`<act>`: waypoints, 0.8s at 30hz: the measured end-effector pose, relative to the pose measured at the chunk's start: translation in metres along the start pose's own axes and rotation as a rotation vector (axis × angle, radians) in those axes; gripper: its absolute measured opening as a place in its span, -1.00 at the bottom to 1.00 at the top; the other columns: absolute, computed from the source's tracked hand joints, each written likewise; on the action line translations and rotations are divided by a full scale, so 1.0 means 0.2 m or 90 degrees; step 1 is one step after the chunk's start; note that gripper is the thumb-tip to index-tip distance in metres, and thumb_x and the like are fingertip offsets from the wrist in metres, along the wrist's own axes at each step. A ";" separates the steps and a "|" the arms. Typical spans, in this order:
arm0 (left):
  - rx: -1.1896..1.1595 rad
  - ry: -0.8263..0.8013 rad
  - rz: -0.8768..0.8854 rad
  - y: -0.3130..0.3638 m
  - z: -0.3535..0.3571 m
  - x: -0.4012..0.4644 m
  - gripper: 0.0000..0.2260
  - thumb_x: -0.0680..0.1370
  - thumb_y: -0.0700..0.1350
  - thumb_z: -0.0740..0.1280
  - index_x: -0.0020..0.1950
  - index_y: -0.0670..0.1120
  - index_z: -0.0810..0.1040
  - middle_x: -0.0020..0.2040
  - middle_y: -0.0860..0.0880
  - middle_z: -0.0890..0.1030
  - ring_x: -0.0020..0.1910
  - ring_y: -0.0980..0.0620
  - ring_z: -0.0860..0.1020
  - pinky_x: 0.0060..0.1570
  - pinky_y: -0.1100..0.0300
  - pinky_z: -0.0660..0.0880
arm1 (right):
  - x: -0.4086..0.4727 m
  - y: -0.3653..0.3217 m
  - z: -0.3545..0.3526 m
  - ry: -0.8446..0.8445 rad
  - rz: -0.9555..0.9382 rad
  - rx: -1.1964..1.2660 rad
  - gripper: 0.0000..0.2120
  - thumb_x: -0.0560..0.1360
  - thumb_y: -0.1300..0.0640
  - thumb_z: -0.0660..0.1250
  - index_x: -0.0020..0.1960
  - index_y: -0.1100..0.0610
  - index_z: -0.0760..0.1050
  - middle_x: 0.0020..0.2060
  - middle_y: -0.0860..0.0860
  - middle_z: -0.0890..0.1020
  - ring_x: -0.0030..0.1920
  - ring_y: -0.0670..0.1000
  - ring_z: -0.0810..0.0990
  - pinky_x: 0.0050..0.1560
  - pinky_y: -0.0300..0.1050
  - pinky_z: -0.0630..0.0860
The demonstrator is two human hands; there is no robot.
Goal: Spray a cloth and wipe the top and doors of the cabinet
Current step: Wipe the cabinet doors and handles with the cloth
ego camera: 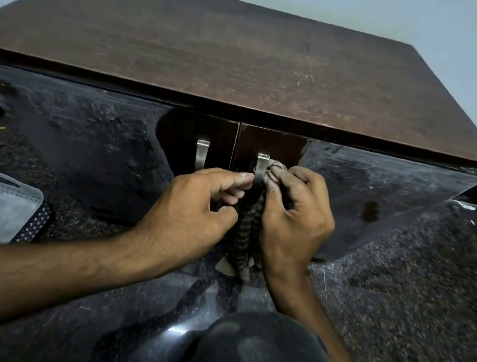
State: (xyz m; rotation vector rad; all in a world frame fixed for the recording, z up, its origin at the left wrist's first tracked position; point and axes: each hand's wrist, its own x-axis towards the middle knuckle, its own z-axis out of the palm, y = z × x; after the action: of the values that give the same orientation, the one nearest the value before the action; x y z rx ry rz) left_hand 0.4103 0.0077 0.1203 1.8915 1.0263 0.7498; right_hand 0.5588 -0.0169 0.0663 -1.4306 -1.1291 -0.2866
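Observation:
A low dark wooden cabinet fills the view, with a scratched brown top (pixel 242 57) and two glossy dark doors (pixel 96 145) that mirror the speckled floor. Each door has a metal handle: the left handle (pixel 201 154) and the right handle (pixel 261 165). A striped cloth (pixel 245 239) is wrapped around the right handle and hangs down between my hands. My right hand (pixel 295 214) grips the cloth against the right side of that handle. My left hand (pixel 197 209) has curled fingers that pinch at the handle's left side.
The speckled dark stone floor (pixel 410 282) lies in front of the cabinet. A grey mat with a dotted dark edge (pixel 1 206) lies at the left. My dark-clad knee (pixel 262 353) is at the bottom centre. A pale wall stands behind the cabinet.

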 end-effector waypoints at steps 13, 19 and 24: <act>0.020 -0.025 -0.059 -0.03 0.00 0.00 -0.48 0.48 -0.32 0.32 0.41 0.03 0.51 0.18 0.19 0.61 0.13 0.28 0.56 0.20 0.29 0.52 | -0.10 0.05 0.01 -0.030 -0.038 -0.034 -0.93 0.48 0.38 0.46 -0.05 0.38 0.65 -0.08 0.21 0.64 -0.06 0.05 0.64 0.04 -0.23 0.59; 0.032 -0.012 -0.068 -0.03 -0.01 -0.01 -0.49 0.49 -0.30 0.31 0.40 0.06 0.50 0.16 0.21 0.61 0.11 0.34 0.55 0.19 0.35 0.51 | -0.13 0.03 -0.02 -0.039 -0.018 -0.009 -0.90 0.40 0.39 0.50 -0.13 0.36 0.60 -0.16 0.17 0.60 -0.09 -0.11 0.53 0.02 -0.48 0.44; 0.047 0.024 -0.063 -0.02 -0.03 0.00 -0.57 0.51 -0.26 0.32 0.33 0.08 0.56 0.12 0.21 0.64 0.08 0.38 0.57 0.10 0.45 0.50 | -0.19 -0.01 -0.04 -0.042 -0.109 -0.003 -0.89 0.41 0.37 0.50 -0.19 0.41 0.59 -0.17 0.21 0.63 -0.13 0.03 0.62 -0.04 -0.30 0.56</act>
State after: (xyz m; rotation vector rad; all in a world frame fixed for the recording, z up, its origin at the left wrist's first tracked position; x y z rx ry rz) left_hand 0.4033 0.0115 0.1199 1.8803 1.1762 0.7006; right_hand 0.5413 -0.0411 0.0421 -1.3575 -1.3082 -0.3649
